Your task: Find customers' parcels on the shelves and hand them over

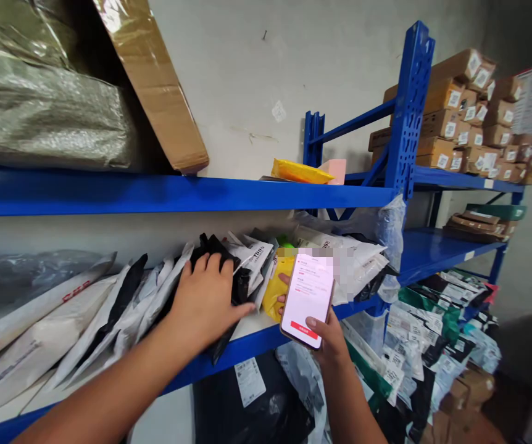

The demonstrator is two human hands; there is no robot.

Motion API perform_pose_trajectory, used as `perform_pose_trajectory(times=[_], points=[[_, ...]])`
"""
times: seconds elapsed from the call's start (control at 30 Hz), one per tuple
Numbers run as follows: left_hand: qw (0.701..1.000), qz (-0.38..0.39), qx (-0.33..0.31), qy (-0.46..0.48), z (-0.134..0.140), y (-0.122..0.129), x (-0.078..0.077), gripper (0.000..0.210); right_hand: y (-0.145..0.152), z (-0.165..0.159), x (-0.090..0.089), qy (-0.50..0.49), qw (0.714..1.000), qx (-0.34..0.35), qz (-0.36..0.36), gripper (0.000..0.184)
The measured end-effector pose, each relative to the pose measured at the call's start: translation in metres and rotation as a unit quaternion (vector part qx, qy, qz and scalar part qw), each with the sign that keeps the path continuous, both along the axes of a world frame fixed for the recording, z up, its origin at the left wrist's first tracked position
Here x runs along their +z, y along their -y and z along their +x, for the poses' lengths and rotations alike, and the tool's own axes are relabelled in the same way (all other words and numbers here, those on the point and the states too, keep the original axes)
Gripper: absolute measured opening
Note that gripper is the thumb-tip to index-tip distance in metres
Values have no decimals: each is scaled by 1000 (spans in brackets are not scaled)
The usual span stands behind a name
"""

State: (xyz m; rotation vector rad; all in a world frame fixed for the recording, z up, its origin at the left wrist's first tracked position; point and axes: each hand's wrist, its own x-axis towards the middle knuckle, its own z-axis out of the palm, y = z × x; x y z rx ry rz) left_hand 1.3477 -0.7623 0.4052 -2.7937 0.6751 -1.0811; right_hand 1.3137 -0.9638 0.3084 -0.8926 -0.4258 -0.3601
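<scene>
My right hand [328,333] holds a smartphone [307,296] upright, its lit screen toward me and the thumb over the lower part near a red button. My left hand [208,296] lies on the upper edge of a black mailer bag [215,246], fingers spread and thumb stretched to the right. White mailer bags [254,262] with printed labels stand just right of that hand. Behind the phone a yellow mailer bag [273,287] shows in part. More white mailer bags [155,299] lean in a row left of my left hand.
A blue shelf beam [178,192] runs above the row. On it stand a silvery wrapped bundle [48,114], a cardboard box [155,86] and a yellow padded envelope [300,171]. Labelled boxes [451,123] fill the rack at right. Bagged parcels [405,351] are piled below.
</scene>
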Motion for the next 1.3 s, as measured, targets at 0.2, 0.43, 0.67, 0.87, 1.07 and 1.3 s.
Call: perform_pose_trajectory(times=[0.2,0.43,0.67,0.87,1.07,1.3], points=[[998,25,44,42,-3,-22,-29,38,-31,7,32,24,997,-19,-67,66],[997,41,33,-56,14,-42,8,34,-64,23,43,38,986,2,-160,64],[996,-68,44,-38,11,-45,-8,28,-61,27,30,20,977,-3,-214,66],[994,-82,6,-66,9,-57,-10,39,-65,20,39,-23,988,-8,-150,60],[992,-89,-17,-91,16,-64,-4,36,-76,20,45,-4,981,41,-191,65],[997,-45,-3,-55,20,-67,-2,36,-74,25,29,-57,986,15,-159,61]])
